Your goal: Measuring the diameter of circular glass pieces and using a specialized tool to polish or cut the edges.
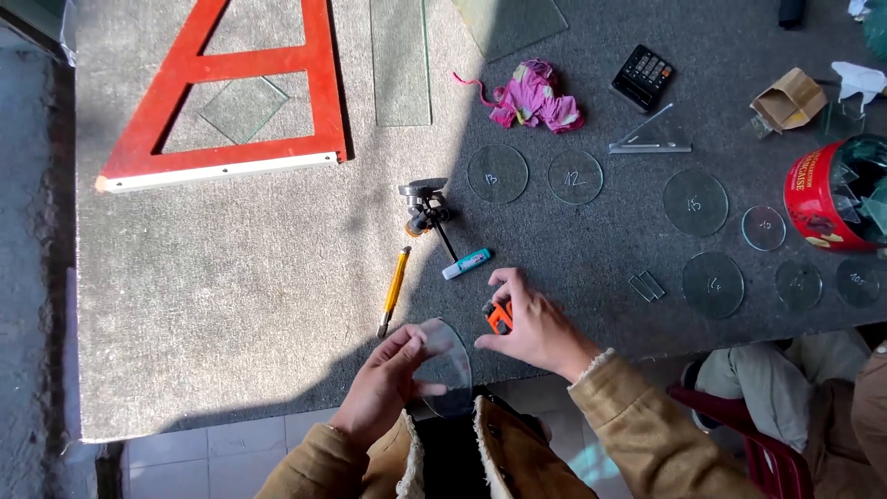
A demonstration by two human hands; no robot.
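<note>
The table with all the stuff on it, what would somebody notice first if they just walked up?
Probably the big red triangular frame at the far left of the grey table, bright in the sun. Next, the clear glass discs scattered across the right half, beside a red tin of glass scraps at the right edge. At the near edge, the left hand holds a curved glass piece while the right hand grips a small orange tool.

A glass piece (446, 368) sat at the desk's (231, 305) near edge, a cutter (394, 291) behind it, glass discs (711, 285) spread rightward, a frame (236, 88) far left.
</note>
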